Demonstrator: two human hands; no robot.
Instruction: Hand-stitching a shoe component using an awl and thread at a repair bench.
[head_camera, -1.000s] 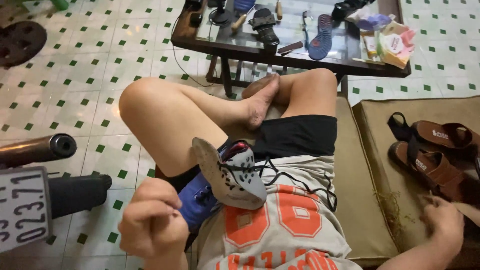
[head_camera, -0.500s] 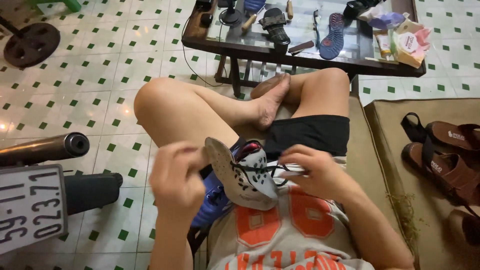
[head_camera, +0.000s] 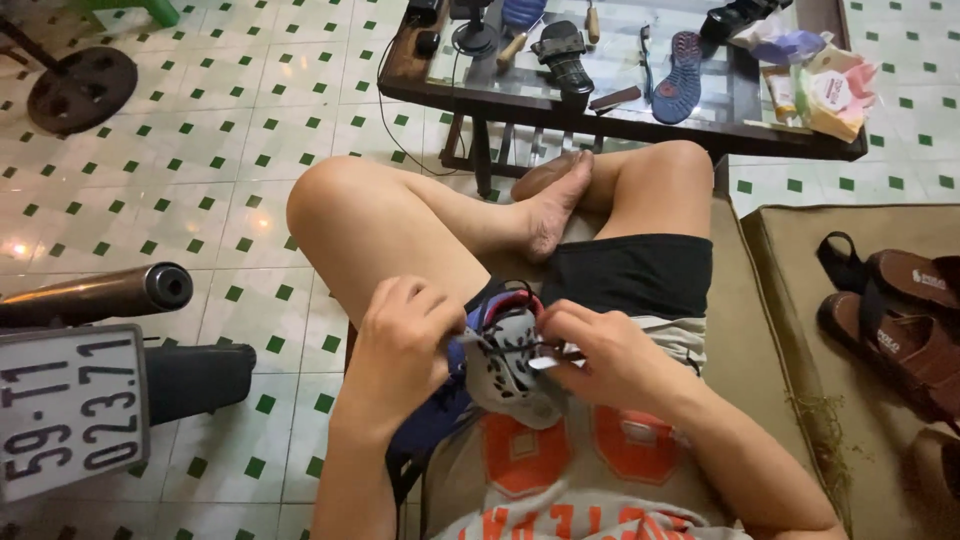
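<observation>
My left hand (head_camera: 400, 340) and my right hand (head_camera: 612, 358) meet over my lap, both closed on the grey, speckled sports shoe with the blue heel and red lining (head_camera: 505, 365). The shoe lies sole-up against my white shirt with orange figures (head_camera: 560, 450), between the two sets of fingers. My left fingers (head_camera: 432, 305) curl together around the shoe's near side, thumb pressed to its edge. My right fingers (head_camera: 570, 322) are pinched together on a thin dark lace or thread (head_camera: 545, 350) that runs across the sole; whether there is a needle in that pinch I cannot tell.

Just beyond my fingers are my black shorts (head_camera: 630, 275) and my crossed bare legs, the foot (head_camera: 555, 205) tucked against the other knee. I sit on a brown, olive-toned cushion (head_camera: 745, 340). To the right of my right hand, well apart, two brown leather sandals (head_camera: 895, 315) lie on a second cushion.

To the left of my left hand stands a white number plate (head_camera: 65, 410) below a dark metal exhaust pipe (head_camera: 100, 293), over the white floor with green square tiles (head_camera: 240, 130).

Farthest from my fingers is the low, dark wooden table with a glass top (head_camera: 520, 95), carrying a blue shoe sole (head_camera: 680, 65), a black sandal (head_camera: 562, 58), wooden-handled tools (head_camera: 515, 45) and coloured packets (head_camera: 825, 90).
</observation>
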